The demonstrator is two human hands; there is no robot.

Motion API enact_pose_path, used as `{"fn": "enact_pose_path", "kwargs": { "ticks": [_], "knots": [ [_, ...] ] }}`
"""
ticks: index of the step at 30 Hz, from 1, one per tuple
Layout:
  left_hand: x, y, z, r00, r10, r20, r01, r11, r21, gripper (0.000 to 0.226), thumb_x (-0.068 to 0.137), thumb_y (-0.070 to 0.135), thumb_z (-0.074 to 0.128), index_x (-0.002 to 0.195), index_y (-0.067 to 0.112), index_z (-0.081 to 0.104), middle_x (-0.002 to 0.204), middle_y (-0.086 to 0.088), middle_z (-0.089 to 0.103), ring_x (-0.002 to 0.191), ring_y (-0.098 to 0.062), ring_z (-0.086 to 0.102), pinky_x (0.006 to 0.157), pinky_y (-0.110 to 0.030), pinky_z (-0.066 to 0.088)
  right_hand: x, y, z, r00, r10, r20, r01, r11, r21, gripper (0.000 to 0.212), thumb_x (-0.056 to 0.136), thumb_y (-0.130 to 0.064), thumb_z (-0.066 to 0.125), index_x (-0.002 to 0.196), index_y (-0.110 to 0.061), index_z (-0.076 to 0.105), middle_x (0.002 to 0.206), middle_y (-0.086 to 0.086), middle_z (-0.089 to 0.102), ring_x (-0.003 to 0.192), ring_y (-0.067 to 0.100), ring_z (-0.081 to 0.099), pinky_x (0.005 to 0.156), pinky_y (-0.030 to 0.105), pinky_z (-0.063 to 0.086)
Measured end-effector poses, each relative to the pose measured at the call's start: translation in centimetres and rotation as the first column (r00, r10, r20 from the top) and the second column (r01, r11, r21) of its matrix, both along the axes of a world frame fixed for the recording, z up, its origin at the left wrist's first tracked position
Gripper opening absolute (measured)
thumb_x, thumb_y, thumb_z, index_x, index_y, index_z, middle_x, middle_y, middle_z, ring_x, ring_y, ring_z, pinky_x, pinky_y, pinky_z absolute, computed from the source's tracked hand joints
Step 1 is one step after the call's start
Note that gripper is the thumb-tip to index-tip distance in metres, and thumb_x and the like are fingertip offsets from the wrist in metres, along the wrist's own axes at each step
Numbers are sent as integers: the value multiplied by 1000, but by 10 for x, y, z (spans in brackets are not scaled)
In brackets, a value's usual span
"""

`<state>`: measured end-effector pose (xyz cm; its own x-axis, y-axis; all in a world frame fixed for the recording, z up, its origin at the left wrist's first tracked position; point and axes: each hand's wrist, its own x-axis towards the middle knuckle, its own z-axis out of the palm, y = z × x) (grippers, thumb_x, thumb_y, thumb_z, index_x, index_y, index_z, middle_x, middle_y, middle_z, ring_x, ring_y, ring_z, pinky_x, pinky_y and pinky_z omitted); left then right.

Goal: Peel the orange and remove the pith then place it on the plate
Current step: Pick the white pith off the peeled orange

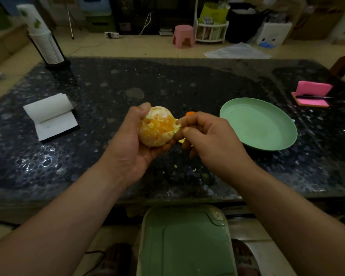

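The left grip (131, 144) is curled round the mostly peeled orange (157, 126), holding it above the dark surface (167, 82), thumb on top. The right grip (211, 140) pinches a bit of pith (177, 126) at the fruit's right side. The green plate (257, 124) sits on the surface further right, apart from both

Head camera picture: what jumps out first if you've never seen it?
The mostly peeled orange glows in the middle, held in the left hand while the right hand pinches a pale strip at its side. Next comes the green plate, right of the hands on the dark speckled table.
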<state>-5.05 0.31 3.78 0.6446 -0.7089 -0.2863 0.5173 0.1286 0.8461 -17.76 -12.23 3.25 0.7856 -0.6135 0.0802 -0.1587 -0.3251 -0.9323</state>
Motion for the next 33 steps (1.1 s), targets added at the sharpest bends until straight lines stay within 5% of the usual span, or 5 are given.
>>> {"fn": "enact_pose_path", "kwargs": {
  "ticks": [2,6,15,23,33],
  "knots": [
    [0,-1,-1,999,-3,38,3,1000,3,34,103,46,54,115,18,69,102,-11,79,84,-27,73,62,-30,59,-1,1,-1,1000,-2,-10,2,1000,-16,10,101,-23,68,106,-27,76,87,0,79,80,28,74,68,55,62],
    [-2,-3,-3,995,10,103,-14,999,32,36,104,44,54,119,14,69,108,-13,78,90,-28,74,64,-30,60,-1,1,-4,1000,-16,-22,15,997,-74,6,101,-33,72,101,-28,77,83,-6,78,75,13,74,66,39,62],
    [-4,-7,-13,967,44,250,-61,996,62,61,84,49,67,129,9,64,114,-10,75,93,-22,76,73,-39,62,2,2,-10,995,-104,-7,98,954,-283,16,95,-20,74,79,-21,70,60,-6,66,55,6,58,61,32,54],
    [-7,-5,-5,993,14,118,-16,1000,16,31,103,43,55,113,16,69,98,-6,78,83,-22,73,63,-32,60,3,1,-10,990,-133,38,139,952,-273,17,89,-15,74,75,-21,67,59,-6,64,54,4,56,61,24,49],
    [2,5,-2,969,-145,-198,131,988,-83,68,99,63,49,127,6,72,123,-26,72,74,-29,68,51,-27,55,10,-24,-23,979,-153,-138,118,965,-235,20,109,-23,57,108,-21,78,91,-8,77,76,5,70,75,31,58]
  ]
}}
